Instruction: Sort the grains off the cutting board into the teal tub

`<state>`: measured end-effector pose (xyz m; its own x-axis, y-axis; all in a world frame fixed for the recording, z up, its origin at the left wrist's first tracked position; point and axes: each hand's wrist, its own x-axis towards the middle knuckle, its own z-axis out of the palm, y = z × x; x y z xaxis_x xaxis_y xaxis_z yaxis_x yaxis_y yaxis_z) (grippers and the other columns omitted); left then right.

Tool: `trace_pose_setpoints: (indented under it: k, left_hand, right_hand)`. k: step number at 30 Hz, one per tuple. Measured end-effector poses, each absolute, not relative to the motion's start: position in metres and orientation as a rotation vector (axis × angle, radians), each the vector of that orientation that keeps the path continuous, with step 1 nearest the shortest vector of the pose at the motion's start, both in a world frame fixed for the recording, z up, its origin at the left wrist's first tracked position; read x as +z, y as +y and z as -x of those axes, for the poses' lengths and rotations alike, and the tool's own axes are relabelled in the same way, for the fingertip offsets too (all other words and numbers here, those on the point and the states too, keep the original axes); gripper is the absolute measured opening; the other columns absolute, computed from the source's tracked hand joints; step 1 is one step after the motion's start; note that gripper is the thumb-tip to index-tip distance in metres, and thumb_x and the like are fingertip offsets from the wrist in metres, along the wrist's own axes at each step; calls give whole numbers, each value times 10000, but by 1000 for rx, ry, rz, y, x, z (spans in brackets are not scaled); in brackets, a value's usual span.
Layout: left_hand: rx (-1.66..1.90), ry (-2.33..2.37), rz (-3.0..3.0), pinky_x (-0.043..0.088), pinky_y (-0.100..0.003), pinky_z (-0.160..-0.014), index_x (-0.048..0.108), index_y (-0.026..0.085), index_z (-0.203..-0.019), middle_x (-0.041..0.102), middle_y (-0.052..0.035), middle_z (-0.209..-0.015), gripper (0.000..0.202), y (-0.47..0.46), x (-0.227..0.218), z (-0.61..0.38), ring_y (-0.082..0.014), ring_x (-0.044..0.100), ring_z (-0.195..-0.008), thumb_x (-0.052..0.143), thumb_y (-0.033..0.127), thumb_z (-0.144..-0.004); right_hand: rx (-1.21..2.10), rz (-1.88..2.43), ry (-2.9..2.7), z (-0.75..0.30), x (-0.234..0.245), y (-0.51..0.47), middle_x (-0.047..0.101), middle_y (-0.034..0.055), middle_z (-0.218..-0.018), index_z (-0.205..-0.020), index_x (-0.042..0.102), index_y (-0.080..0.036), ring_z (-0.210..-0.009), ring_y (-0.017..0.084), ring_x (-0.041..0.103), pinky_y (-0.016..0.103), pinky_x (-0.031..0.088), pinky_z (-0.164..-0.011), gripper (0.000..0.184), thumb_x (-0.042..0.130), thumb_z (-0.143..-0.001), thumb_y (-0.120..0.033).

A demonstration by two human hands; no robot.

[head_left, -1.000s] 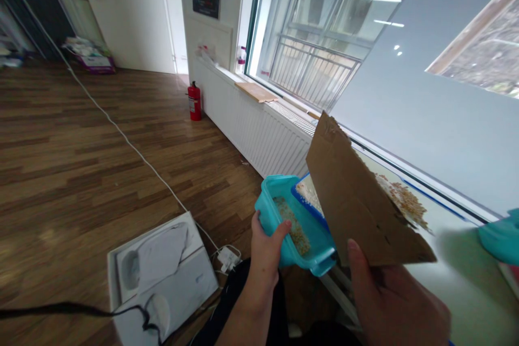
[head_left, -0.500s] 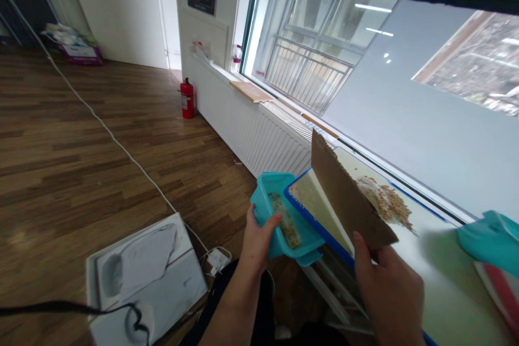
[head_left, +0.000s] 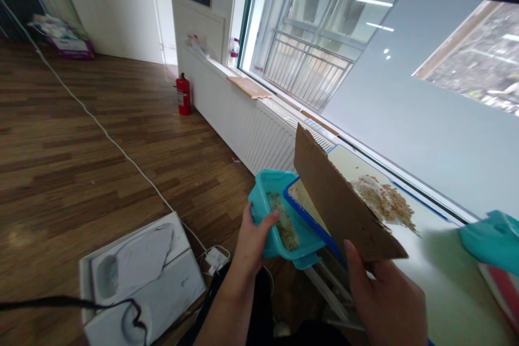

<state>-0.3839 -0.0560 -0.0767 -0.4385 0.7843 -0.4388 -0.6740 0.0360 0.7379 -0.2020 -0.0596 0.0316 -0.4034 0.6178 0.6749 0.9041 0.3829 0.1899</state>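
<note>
My left hand [head_left: 253,238] is closed on the near side of a teal plastic container [head_left: 259,194], thumb over its rim. Small pale and yellowish grains [head_left: 284,224] lie in the bottom of it. The container is held just below the blue edge of a pale tabletop [head_left: 450,286]. Between the thumb and fingers of my right hand [head_left: 385,292] is a piece of brown cardboard [head_left: 340,200], tilted over the tabletop near that edge. Behind the cardboard sits a heap of orange-yellow grains mixed with white bits [head_left: 385,200], partly hidden by it.
A white radiator [head_left: 247,130] runs under the window, with a wooden board [head_left: 248,87] on it. A red fire extinguisher [head_left: 183,95] stands on the floor. At lower left lies a white foam-like box [head_left: 141,275]; a white cable [head_left: 117,146] crosses the floor. Teal plastic [head_left: 492,240] is at right.
The cardboard has moved left toward the blue table edge and covers more of the strip there. The left hand and container stay nearly in place; the view has shifted slightly.
</note>
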Motion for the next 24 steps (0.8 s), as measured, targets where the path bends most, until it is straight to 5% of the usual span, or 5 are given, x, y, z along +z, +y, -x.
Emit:
trace_pose_setpoints:
  k: [11, 24]
  left_hand:
    - [1672, 1207, -153, 492, -456, -1070, 395, 182, -1530, 617, -191, -1415, 987, -56, -78, 382, -334, 630, -1256, 887, 389, -699]
    - [1689, 1268, -192, 480, -472, -1080, 403, 168, -1510, 567, -217, -1461, 998, -58, -74, 380, -357, 585, -1308, 899, 427, -683]
  right_hand:
    - [-680, 1221, -2182, 209, 36, -70, 697, 82, -549, -653, 743, -164, -450, 201, 674, 256, 418, -427, 671, 332, -1063, -501]
    - [-692, 1256, -2091, 222, 42, -77, 659, 76, -494, -560, 663, -180, -418, 185, 653, 252, 374, -405, 675, 335, -1066, -485]
